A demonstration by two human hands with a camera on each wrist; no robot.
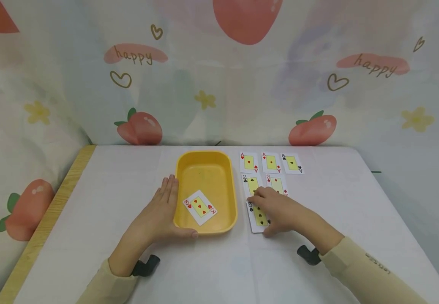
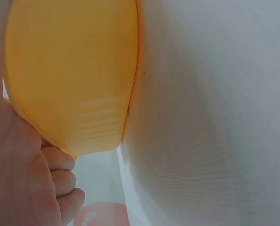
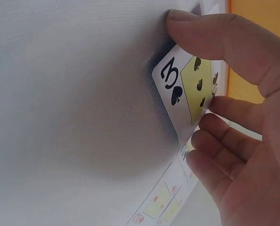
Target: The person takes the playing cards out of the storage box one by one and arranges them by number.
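My left hand (image 1: 158,213) lies along the left side of a yellow plastic tray (image 1: 232,190), fingers straight against the rim and thumb at the front edge. In the left wrist view the tray's outer wall (image 2: 78,70) is beside the palm. A three of hearts card (image 1: 200,207) lies face up and askew in the tray. To the tray's right, my right hand (image 1: 282,211) holds a three of spades card (image 1: 256,219) between thumb and fingers, partly covering it. The right wrist view shows that card (image 3: 177,89) with its near corner tilted above the cloth.
Behind the right hand, three aces (image 1: 249,162) form a row. Under them lie a two of clubs (image 1: 250,180) and a two of diamonds (image 1: 276,182), the latter partly hidden by the hand. White cloth (image 1: 325,190) covers the table; a patterned curtain (image 1: 219,71) hangs behind.
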